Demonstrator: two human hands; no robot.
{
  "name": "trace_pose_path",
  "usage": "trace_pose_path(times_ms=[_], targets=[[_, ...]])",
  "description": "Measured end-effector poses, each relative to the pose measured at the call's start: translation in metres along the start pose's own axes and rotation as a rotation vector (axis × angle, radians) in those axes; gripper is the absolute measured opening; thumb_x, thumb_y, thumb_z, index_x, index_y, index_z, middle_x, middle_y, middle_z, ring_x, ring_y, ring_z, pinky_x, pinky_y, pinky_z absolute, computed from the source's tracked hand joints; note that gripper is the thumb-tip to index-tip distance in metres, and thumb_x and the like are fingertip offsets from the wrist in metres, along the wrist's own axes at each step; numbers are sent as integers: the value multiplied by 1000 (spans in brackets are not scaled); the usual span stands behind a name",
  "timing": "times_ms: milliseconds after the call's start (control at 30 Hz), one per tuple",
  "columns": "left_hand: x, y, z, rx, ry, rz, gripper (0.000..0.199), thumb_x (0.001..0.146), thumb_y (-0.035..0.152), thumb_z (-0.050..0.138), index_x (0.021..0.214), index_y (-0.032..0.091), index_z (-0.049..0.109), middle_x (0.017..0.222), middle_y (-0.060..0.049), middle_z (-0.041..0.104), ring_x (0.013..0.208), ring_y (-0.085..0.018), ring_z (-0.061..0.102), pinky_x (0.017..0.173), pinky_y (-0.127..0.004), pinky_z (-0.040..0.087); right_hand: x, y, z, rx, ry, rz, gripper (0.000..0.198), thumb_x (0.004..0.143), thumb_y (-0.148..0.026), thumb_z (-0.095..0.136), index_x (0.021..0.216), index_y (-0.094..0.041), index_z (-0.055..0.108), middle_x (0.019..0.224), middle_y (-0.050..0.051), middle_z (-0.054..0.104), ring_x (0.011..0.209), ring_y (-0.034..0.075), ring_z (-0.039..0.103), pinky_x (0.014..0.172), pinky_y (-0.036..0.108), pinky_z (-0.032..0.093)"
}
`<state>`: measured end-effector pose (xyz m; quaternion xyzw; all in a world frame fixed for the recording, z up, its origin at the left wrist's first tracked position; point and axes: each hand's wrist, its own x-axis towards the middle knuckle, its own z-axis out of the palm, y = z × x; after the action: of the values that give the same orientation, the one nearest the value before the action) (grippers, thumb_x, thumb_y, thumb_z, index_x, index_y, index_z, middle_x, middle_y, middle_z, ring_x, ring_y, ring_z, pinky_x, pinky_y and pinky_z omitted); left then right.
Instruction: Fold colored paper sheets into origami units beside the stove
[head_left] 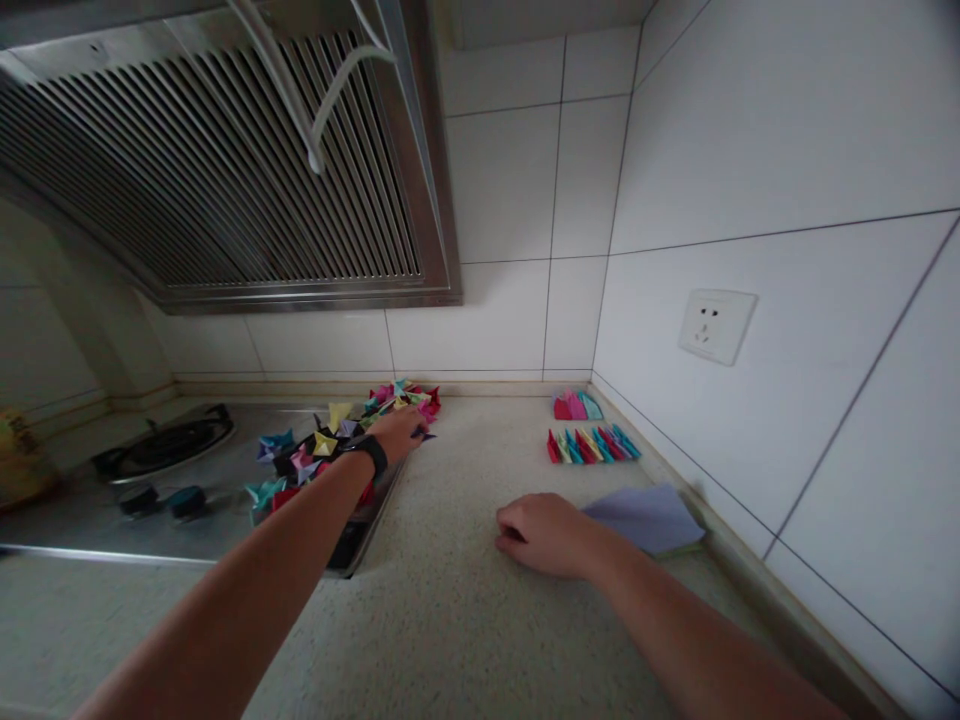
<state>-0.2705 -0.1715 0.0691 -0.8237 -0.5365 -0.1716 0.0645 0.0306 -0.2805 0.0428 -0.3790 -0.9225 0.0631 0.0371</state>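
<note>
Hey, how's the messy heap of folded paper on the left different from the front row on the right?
The heap is jumbled; the front row is lined up side by side. The heap's pieces look spiky and spread out, while the row's look slim. The heap covers more area, partly on the cooktop; the row sits on the counter. Both are multicoloured.

Lavender paper; multicoloured origami pile; speckled beige countertop

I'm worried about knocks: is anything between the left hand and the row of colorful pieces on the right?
Nothing visible stands between the left hand and that row; the right hand is nearer the camera.
</note>
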Motion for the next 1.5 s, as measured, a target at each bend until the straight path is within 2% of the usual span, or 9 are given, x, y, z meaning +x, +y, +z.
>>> trace_pose_path(times_ms=[133,267,333,433,533,700,833,933,1500], targets=[[-4,50,-9,-198,107,81,21,78,22,59,98,18,62,99,-5,61,82,-13,57,80,-26,47,0,-3,-7,96,194,103,22,84,-33,48,94,-18,60,89,4,60,79,9,52,68,19,30],[-22,121,-25,-534,228,167,26,78,24,61,104,17,60,96,-5,61,77,-12,59,65,-21,49,-1,-1,-19,345,551,203,47,81,-37,56,122,-20,42,103,5,56,76,6,50,67,16,35],[-31,148,-29,-614,257,200,27,78,20,61,105,18,60,96,-5,61,79,-12,59,66,-21,50,-2,2,-24,458,611,138,48,82,-38,57,123,-19,40,107,6,54,76,5,50,66,15,38],[-42,168,-26,-705,316,155,29,77,14,61,106,18,59,99,-6,61,82,-12,60,72,-24,52,-3,6,-29,518,618,15,32,85,-36,54,110,-17,50,102,6,56,79,6,51,70,15,41],[-50,167,-14,-793,328,85,28,79,16,60,106,18,58,98,-6,62,86,-14,61,77,-27,54,-2,8,-29,530,600,4,26,87,-37,51,100,-16,56,94,5,58,79,6,52,72,15,41],[-58,152,5,-923,266,123,38,81,22,61,118,19,53,109,-8,59,95,-15,60,82,-30,54,-1,10,-29,559,564,59,29,88,-41,50,96,-15,60,89,4,61,82,7,55,72,14,41],[-60,146,17,-1017,192,104,59,75,24,70,129,20,45,119,-10,57,91,-14,62,79,-30,55,-4,14,-32,600,535,79,29,88,-40,50,101,-16,60,93,4,61,84,7,56,72,14,42],[-59,146,23,-1000,177,59,53,75,25,70,124,19,51,112,-9,61,88,-15,62,74,-27,55,-7,15,-34,598,485,73,28,87,-39,51,102,-16,61,92,4,62,82,6,56,71,14,42],[-62,150,15,-932,237,84,48,73,23,69,119,19,58,101,-7,64,86,-14,60,61,-20,51,-9,17,-34,551,497,57,28,85,-37,54,100,-16,65,90,4,63,78,6,58,67,14,44]])
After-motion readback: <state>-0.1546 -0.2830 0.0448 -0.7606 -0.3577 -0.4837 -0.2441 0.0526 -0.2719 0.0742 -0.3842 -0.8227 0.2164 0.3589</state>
